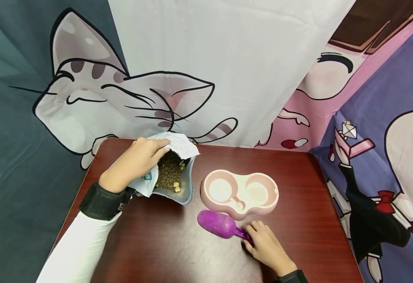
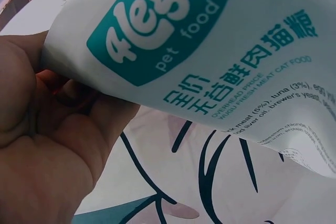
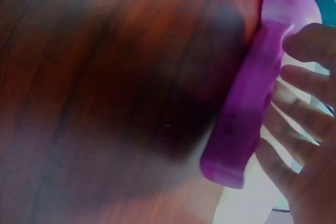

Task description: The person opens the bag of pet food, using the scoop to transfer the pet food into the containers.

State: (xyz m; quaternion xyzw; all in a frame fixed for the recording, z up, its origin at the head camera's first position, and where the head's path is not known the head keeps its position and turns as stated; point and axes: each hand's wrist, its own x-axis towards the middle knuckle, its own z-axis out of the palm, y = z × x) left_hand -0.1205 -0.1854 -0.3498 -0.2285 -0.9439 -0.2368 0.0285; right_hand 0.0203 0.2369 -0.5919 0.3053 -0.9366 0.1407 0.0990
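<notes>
My left hand (image 1: 136, 159) pinches the top edge of a white and teal cat food bag (image 2: 173, 72) and holds its mouth open. Brown kibble (image 1: 169, 171) with a few pale chunks shows inside. A purple scoop (image 1: 217, 223) lies on the table with its bowl to the left. Around its handle (image 3: 239, 114) my right hand (image 1: 264, 244) has its fingers loosely spread, with fingertips (image 3: 302, 43) right at the handle's edge. Just behind the scoop stands a pink and cream double pet bowl (image 1: 240, 182) with two round hollows.
Everything stands on a reddish-brown table (image 1: 150, 243). At its back and right edges hang cloth backdrops printed with a cartoon cat (image 1: 86, 90) and cartoon figures. The pet bowl is to the right of the bag.
</notes>
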